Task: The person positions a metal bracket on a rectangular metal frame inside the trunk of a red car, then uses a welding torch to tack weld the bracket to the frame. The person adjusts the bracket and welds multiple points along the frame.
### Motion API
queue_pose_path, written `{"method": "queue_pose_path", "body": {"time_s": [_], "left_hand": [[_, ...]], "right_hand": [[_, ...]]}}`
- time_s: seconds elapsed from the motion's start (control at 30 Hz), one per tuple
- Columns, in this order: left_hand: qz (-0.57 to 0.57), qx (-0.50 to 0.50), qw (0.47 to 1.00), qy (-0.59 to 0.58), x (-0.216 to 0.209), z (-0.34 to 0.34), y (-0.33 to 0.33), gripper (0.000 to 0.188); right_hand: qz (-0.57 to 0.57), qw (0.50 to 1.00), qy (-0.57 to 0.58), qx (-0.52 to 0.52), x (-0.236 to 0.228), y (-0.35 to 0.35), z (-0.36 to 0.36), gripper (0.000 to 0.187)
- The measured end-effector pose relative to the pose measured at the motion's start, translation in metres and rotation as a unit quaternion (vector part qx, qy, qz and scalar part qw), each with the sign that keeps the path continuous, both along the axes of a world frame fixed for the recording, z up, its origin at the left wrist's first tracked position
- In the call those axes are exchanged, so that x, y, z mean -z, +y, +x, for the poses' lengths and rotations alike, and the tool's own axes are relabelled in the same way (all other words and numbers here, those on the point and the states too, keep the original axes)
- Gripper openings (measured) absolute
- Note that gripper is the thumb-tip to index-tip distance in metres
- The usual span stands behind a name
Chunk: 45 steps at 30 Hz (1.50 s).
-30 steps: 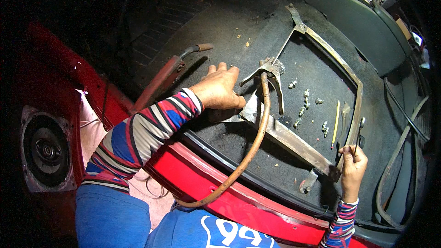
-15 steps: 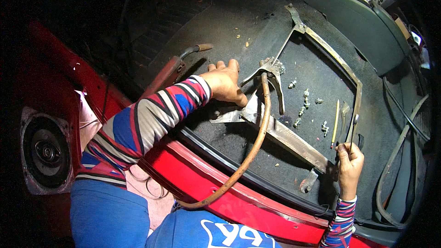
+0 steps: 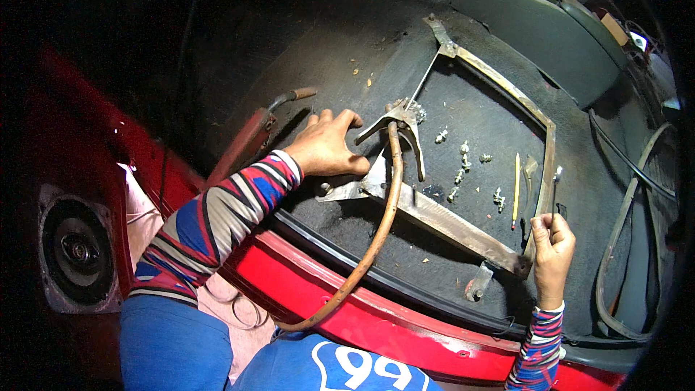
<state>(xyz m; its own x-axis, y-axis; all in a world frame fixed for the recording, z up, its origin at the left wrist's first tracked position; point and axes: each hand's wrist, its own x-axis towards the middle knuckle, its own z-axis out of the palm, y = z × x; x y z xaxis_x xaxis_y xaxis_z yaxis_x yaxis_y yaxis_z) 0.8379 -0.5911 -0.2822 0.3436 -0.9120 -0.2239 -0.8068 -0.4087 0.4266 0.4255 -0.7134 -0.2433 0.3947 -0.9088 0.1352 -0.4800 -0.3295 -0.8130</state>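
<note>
A bare metal frame lies on the dark carpet of an open vehicle. Clipped at its left side is a metal ground clamp with a brown-orange cable curving toward my lap. My left hand is open, palm down and fingers spread, left of the clamp. Its thumb reaches close to the frame's left corner plate; whether it touches I cannot tell. Beside the frame's right corner, my right hand pinches a thin dark rod with a pale tip, pointing up. The rod's lower end is hidden in the fingers.
Several small bolts and a yellow pencil lie inside the frame. A loose metal bracket sits near the red door sill. At left is a red lever with a brown grip; a round speaker fills the lower left.
The whole view has shifted slightly. My right hand has moved a little right of the frame's corner, and the rod stands more upright. My left hand keeps nearly its place, its fingers slightly more bent.
</note>
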Motion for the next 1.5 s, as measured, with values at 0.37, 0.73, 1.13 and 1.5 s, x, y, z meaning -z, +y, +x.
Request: {"method": "queue_pose_path", "body": {"time_s": [0.37,0.73,1.13,1.5], "left_hand": [[0.012,0.043,0.998,0.034,-0.008,0.014,0.001,0.080],[-0.017,0.104,0.994,-0.012,0.005,0.027,-0.011,0.047],[-0.113,0.030,0.993,0.010,0.023,0.065,-0.018,0.038],[-0.429,0.107,0.897,-0.019,-0.075,-0.079,0.002,0.013]], "right_hand": [[-0.016,0.999,0.024,0.019,0.008,-0.016,-0.012,0.041],[0.077,0.982,-0.090,0.149,0.006,-0.056,-0.048,0.031],[0.123,0.950,0.209,-0.195,-0.032,-0.031,-0.075,0.033],[0.112,0.926,0.274,-0.234,-0.027,-0.033,-0.092,0.027]]}}
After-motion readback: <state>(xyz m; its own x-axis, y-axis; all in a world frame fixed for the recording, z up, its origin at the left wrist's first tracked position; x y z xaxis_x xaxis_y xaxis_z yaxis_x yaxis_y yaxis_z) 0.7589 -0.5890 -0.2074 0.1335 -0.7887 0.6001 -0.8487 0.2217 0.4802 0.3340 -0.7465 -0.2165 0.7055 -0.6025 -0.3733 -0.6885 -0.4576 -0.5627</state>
